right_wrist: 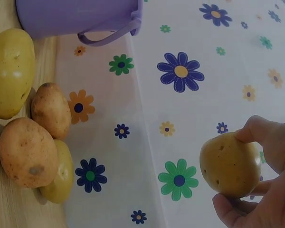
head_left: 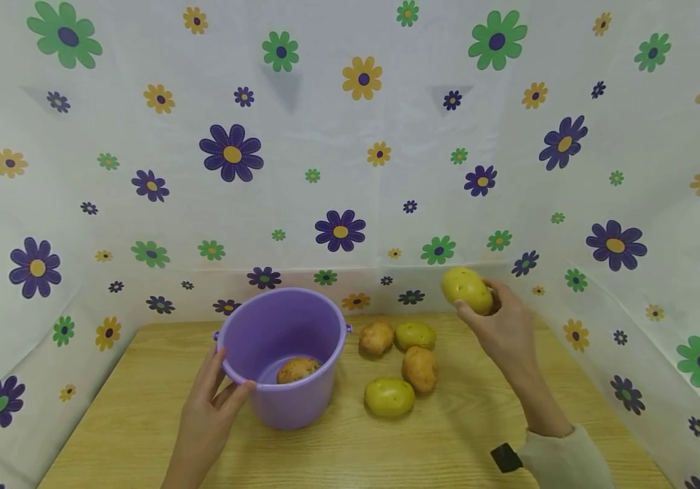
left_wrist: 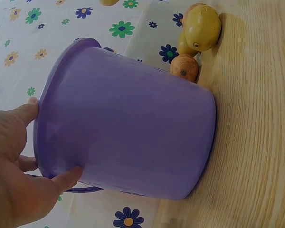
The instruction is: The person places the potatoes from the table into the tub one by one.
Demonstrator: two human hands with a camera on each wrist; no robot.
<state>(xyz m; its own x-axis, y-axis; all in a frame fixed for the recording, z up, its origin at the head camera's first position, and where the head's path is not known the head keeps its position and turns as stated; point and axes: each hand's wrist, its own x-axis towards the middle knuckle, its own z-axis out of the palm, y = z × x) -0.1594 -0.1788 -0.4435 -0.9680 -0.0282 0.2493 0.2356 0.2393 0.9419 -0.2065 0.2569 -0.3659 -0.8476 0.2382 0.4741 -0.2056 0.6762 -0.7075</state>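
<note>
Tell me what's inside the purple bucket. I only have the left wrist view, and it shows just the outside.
Observer: The head view shows a brown potato at the bottom of the bucket; the near wall hides part of the inside.
Operator: Right hand isn't in my frame. Holding anything?
Observer: Yes, it grips a yellow potato, up off the table.
Operator: Something mostly hidden peeks out behind the front potato, the big yellow one near my top edge. What is it?
Observer: A blotched potato: brown, with one dark patch, plain in the right wrist view.
</note>
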